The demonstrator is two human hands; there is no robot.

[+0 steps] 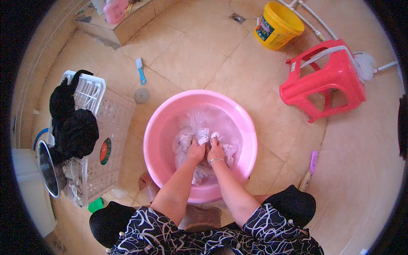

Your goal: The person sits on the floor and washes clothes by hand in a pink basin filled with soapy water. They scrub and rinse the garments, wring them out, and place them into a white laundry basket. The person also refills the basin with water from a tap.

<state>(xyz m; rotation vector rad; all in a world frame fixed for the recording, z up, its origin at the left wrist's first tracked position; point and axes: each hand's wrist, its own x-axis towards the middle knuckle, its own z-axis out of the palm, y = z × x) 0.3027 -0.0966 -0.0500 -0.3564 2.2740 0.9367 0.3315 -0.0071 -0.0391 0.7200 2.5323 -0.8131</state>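
White cloth [204, 135] partly sunk in the water [221, 119] of the pink basin [204, 94], gripped by left hand [195, 151] and right hand [216, 153] close together, perhaps to control a small stretch; with basin just before the spread knees [294, 206], likely for easy reach.

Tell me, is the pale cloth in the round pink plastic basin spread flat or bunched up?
Bunched up: the pale cloth lies in crumpled folds in the pink basin, gripped by the left hand and right hand.
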